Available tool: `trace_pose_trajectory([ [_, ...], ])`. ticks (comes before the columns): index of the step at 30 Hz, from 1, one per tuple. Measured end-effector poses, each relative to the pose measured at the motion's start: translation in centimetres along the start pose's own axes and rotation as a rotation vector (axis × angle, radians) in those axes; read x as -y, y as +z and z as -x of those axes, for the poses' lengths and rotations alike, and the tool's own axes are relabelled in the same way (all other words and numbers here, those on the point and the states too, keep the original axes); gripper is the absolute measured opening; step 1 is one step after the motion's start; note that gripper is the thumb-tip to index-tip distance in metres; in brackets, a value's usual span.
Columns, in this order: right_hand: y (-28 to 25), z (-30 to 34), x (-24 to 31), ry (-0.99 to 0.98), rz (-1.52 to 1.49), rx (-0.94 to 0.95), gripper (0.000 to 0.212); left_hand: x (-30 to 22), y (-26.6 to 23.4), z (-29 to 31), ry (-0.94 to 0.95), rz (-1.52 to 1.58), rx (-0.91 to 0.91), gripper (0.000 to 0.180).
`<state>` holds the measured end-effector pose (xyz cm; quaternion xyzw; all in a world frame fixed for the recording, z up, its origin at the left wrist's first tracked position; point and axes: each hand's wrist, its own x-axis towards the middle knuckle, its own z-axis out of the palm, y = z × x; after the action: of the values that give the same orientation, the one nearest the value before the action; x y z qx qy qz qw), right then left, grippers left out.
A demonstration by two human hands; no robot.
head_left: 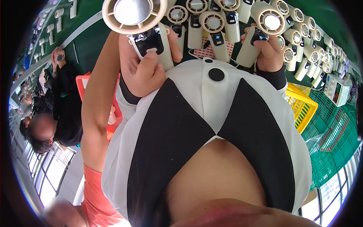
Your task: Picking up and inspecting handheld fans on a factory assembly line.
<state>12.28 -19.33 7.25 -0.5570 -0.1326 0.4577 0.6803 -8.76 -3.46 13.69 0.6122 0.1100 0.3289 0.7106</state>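
Note:
My left hand is wrapped round the handle of a cream handheld fan. Its thumb presses on the glossy black panel below the round, silver-centred head. In my right hand is a second cream handheld fan, tilted, with a lit display on its black panel. Between my hands, several more handheld fans lie on the dark green table, some with lit displays. A red-and-white checked piece shows beneath them.
Rows of fans fill the table's right side, beside a white device with a display. Yellow and green baskets stand at right. A red bin and a co-worker's bare arm are close at left; another person sits beyond.

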Motion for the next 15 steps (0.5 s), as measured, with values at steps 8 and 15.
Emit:
trace_pose_trajectory([
  [8, -0.07, 0.09, 0.07, 0.011, -0.028, 0.006, 0.048, -0.05, 0.25, 0.04, -0.010, -0.022, 0.036, 0.061],
  [15, -0.18, 0.23, -0.05, -0.001, -0.013, 0.026, 0.047, -0.14, 0.69, 0.06, -0.029, -0.016, 0.002, 0.063],
])
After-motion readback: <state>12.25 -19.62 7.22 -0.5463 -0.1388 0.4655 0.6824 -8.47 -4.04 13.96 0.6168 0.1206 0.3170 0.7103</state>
